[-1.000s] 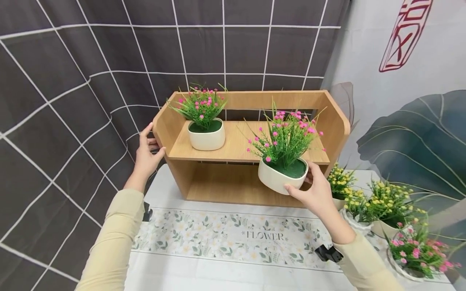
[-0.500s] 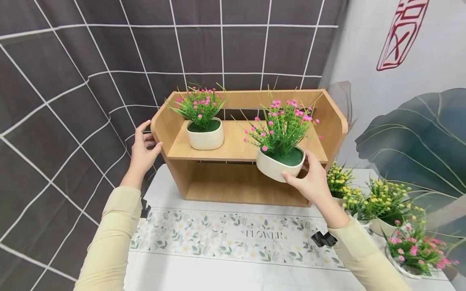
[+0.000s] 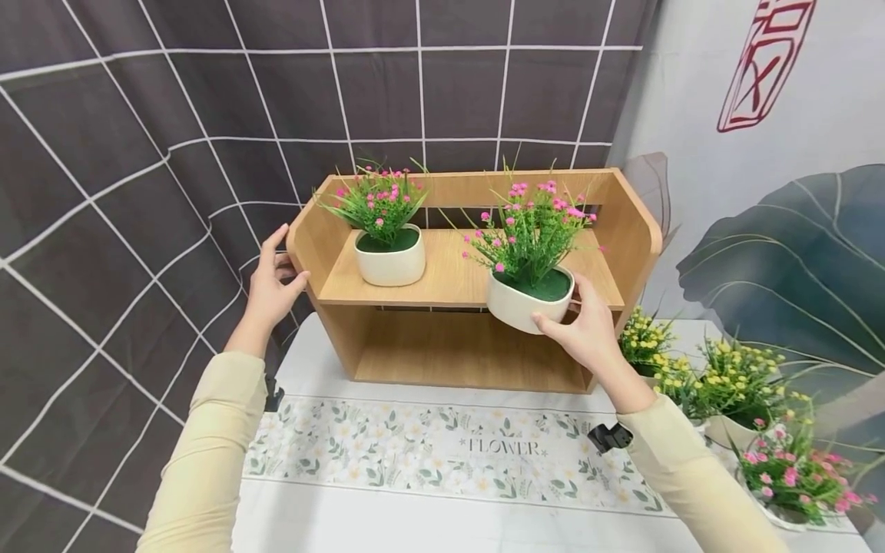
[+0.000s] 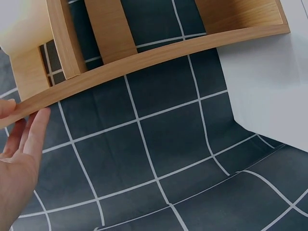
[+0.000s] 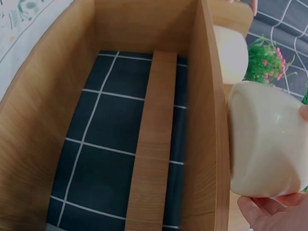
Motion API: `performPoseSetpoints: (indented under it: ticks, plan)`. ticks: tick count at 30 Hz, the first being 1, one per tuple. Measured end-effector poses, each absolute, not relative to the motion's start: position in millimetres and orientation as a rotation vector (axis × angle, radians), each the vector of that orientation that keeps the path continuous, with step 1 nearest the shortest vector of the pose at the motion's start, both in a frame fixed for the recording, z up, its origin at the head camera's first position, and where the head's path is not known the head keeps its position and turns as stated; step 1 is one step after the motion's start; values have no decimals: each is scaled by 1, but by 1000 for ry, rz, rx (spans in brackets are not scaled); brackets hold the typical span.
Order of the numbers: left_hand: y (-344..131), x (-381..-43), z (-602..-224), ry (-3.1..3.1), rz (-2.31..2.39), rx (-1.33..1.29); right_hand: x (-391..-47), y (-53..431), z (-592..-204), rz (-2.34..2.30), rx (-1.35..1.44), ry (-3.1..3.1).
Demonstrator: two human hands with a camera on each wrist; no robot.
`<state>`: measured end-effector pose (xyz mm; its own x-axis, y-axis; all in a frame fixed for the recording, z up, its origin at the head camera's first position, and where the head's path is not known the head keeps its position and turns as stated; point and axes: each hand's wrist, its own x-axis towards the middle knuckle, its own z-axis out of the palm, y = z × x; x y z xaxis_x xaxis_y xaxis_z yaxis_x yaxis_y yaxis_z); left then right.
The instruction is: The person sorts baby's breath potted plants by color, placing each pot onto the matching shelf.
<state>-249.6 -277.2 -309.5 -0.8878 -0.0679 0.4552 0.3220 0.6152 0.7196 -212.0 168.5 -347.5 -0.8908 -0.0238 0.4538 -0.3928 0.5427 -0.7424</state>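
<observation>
One white oval flowerpot [image 3: 517, 307] is right of the frame's centre, just left of the nearer right hand [image 3: 593, 334], whose grip pinches its right end; its long axis runs roughly along the upper shelf board's [image 3: 444, 275] front edge. The left hand [image 3: 271, 288] pinches the left side panel [image 3: 321, 263].

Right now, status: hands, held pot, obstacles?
Left hand grips side panel. Right hand holds tilted pot at upper board's front edge. Second pot apart, leftward; no obstacle seen.
</observation>
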Motion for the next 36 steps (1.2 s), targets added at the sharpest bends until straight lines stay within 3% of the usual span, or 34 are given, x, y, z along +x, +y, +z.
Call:
performPoseSetpoints:
  ticks: [22,36]
  plan:
    - [-282,-252,-307,-2418,-1248,-263,-230,162,-349,1482,387,-2362]
    - [-282,-252,-304,-2414,-1259,-246,-221,155,-345,1310,336,-2325]
